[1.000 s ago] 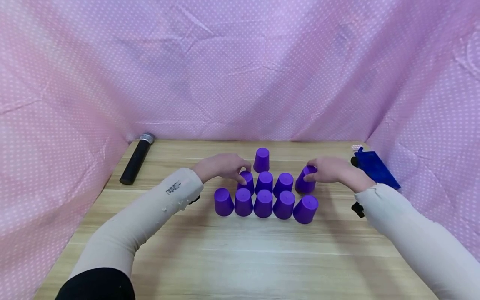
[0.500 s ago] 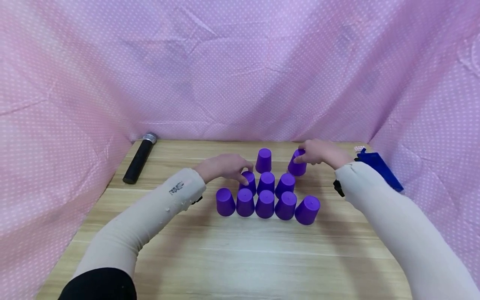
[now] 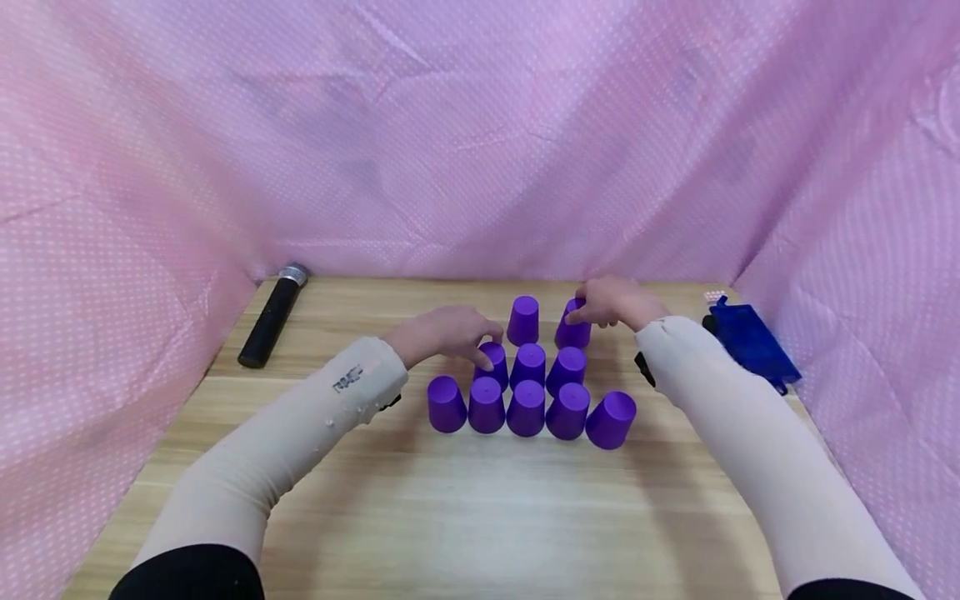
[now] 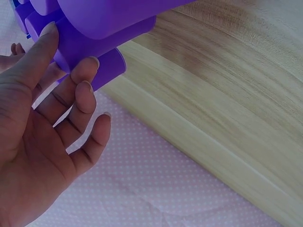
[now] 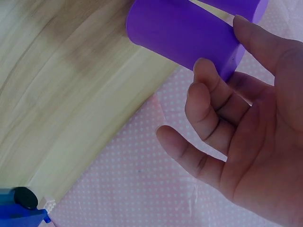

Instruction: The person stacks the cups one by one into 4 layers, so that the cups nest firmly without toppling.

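Observation:
Several small purple cups stand upside down in rows on the wooden table. Across the front runs a row of cups (image 3: pixel 527 412), with a shorter row behind it. At that shorter row's left end, my left hand (image 3: pixel 450 333) grips a purple cup (image 3: pixel 492 379) near its top with thumb and fingers. A lone back cup (image 3: pixel 523 321) stands behind the middle row. To its right, a small gap away, my right hand (image 3: pixel 617 302) pinches another purple cup (image 5: pixel 184 35) by its closed end; in the right wrist view the ring and little fingers are off it.
A black microphone (image 3: pixel 273 321) lies at the table's left edge. On the right, a blue dustpan-like object (image 3: pixel 753 342) lies beside the right forearm. Pink dotted cloth (image 3: pixel 480 167) hangs around the back and sides of the wooden table (image 3: pixel 480 517).
My right hand has carried its cup from the right end of the middle row backward, then left to beside the lone back cup. The left hand has stayed on its cup.

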{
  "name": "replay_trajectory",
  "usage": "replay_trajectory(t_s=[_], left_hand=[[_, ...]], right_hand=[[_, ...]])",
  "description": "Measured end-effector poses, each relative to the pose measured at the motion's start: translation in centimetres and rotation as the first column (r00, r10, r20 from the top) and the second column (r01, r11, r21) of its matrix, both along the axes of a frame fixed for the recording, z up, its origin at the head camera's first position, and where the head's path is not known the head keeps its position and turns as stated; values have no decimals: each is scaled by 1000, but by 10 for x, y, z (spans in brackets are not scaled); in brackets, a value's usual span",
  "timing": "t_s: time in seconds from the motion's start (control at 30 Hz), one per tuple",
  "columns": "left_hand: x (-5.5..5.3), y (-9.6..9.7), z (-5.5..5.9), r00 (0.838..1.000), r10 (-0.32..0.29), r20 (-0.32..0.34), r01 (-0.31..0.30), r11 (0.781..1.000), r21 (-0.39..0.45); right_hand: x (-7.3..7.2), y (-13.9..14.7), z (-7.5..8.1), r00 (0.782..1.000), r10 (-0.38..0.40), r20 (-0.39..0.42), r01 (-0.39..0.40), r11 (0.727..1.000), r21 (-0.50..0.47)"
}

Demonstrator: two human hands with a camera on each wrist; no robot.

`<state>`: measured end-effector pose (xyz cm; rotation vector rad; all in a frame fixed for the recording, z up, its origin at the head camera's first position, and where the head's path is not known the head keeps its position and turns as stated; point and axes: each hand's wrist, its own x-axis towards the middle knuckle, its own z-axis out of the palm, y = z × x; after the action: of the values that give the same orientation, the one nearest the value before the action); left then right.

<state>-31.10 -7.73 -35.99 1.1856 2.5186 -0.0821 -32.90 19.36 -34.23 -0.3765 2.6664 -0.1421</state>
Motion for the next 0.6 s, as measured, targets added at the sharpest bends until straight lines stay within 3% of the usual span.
replay_trajectory(t_s=[0.6], left_hand=[[-1, -1, -2, 1000, 9, 2, -9, 1000, 1]], right_hand=[[-10, -14, -5, 1000, -3, 10, 3, 1000, -20]])
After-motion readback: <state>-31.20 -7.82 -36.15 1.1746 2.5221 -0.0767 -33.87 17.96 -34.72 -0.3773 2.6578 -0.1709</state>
